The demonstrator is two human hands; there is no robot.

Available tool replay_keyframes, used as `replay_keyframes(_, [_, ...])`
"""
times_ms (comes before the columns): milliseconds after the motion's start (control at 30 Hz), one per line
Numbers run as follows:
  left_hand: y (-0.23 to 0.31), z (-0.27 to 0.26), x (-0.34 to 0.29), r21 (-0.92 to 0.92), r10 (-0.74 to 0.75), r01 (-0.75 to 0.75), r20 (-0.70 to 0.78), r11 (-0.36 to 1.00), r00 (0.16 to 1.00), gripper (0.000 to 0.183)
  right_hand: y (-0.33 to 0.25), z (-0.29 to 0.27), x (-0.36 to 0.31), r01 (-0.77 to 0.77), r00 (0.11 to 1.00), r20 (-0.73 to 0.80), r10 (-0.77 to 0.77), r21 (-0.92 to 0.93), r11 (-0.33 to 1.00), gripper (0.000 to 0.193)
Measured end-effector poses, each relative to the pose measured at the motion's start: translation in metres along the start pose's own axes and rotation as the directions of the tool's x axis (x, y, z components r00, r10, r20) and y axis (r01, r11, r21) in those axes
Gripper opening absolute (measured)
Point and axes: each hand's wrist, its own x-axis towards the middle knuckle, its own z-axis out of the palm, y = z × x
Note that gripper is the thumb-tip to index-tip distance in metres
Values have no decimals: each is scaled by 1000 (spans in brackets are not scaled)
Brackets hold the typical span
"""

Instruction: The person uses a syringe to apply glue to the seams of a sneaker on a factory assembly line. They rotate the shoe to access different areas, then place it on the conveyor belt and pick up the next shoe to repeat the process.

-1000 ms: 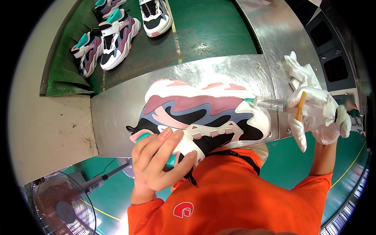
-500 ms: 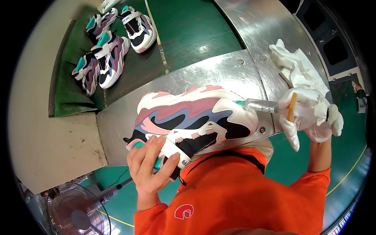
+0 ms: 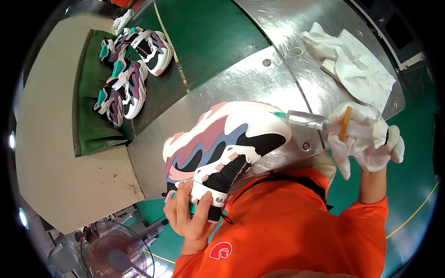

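Observation:
A chunky sneaker [image 3: 215,132] in white, mauve, blue and black lies on its side above the metal table edge, its sole away from me and its toe to the right. My bare left hand [image 3: 190,220] grips it by the collar and ankle strap. In a white glove, my right hand [image 3: 366,146] is closed around a clear syringe-like dispenser [image 3: 306,119]. Its green tip [image 3: 279,114] meets or nearly meets the border of the toe's white sole. A thin orange stick [image 3: 345,124] also sits between the gloved fingers.
Several similar sneakers [image 3: 134,88] stand on the green belt [image 3: 208,41] at the far left, beside a green flap [image 3: 88,102]. A crumpled white cloth [image 3: 352,65] lies on the metal table [image 3: 259,78] at right. A fan [image 3: 118,252] stands at lower left.
The sneaker has turned, its heel end shifting down and right and its toe moving slightly left. The green tip now lies farther along the toe's sole edge. Both hands keep their holds.

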Motion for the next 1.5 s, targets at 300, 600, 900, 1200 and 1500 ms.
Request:
replay_keyframes(300, [6,5,0,20,42,-42,-28,999,999,56,18,61,8,39,999,-5,-39,275,961,94])
replay_keyframes(600, [4,5,3,-6,16,-16,-18,1000,1000,49,18,91,7,112,990,-104,-96,166,980,87])
replay_keyframes(900, [1,9,9,-40,42,-45,-69,998,997,54,5,126,14,39,948,-316,-45,-26,999,79])
replay_keyframes(1200, [-9,0,37,-158,33,-31,9,987,999,50,6,140,13,-165,932,-342,119,-107,981,98])
replay_keyframes(1500, [-24,0,101,-285,-39,99,209,953,977,56,27,117,12,-86,986,-160,50,-229,970,108])
